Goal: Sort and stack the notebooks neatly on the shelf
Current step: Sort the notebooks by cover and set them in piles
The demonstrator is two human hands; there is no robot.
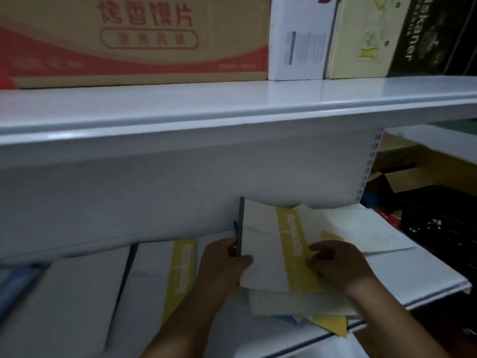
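Note:
A white notebook (260,251) with a yellow band and a dark spine lies on top of an untidy pile of similar notebooks (296,303) on the lower white shelf (413,277). My left hand (223,264) grips its left edge at the spine, thumb on the cover. My right hand (338,264) rests on the yellow band with its fingers curled over it. Two more white notebooks lie to the left, one with a yellow band (157,280), one plain (74,303). A loose white sheet (366,231) lies behind the pile.
The upper white shelf (232,109) overhangs the work area and carries a brown and red carton (134,40), a white box (299,40) and a yellow and black box (382,34). A black crate (441,223) and open cardboard boxes (407,177) stand at the right.

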